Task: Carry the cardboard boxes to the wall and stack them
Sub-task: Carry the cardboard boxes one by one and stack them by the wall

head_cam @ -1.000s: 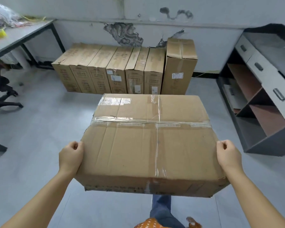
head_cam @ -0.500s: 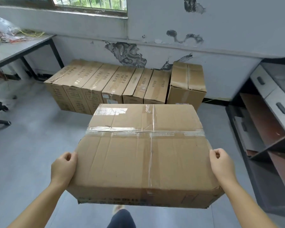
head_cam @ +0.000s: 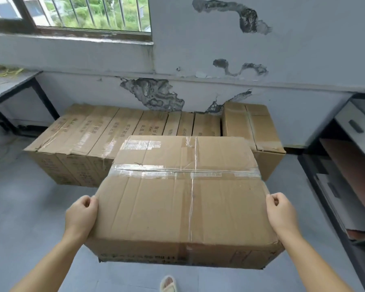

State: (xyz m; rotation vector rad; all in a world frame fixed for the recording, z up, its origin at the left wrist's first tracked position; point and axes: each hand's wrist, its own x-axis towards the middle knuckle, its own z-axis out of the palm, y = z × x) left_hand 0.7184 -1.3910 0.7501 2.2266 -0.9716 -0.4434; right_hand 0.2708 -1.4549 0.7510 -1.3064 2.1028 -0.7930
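A row of brown cardboard boxes (head_cam: 122,131) already stands on the grey floor (head_cam: 30,207) against the peeling pale-blue wall (head_cam: 282,70), long narrow ones packed side by side, with a taller brown carton (head_cam: 253,125) at the row's right end. So part of the job looks done. What is in hand now is one more: a large flat brown cardboard box sealed with clear tape (head_cam: 183,199), held in the air in front of the person, its far edge overlapping the row in the view, though how close it truly is cannot be told. It is not yet set down. By my judgement the carry is near its end, and what is left is to lift this box onto the row, or beside it, and let go; whether further boxes wait elsewhere does not show.

The left hand (head_cam: 80,216) clasps the box's left side, thumb on the top edge and fingers curled down round the side. The right hand (head_cam: 279,213) does the same on the right side. Each grip is narrow and closed on the cardboard, bearing the box between them.

A sandalled foot (head_cam: 168,283) shows below the box.
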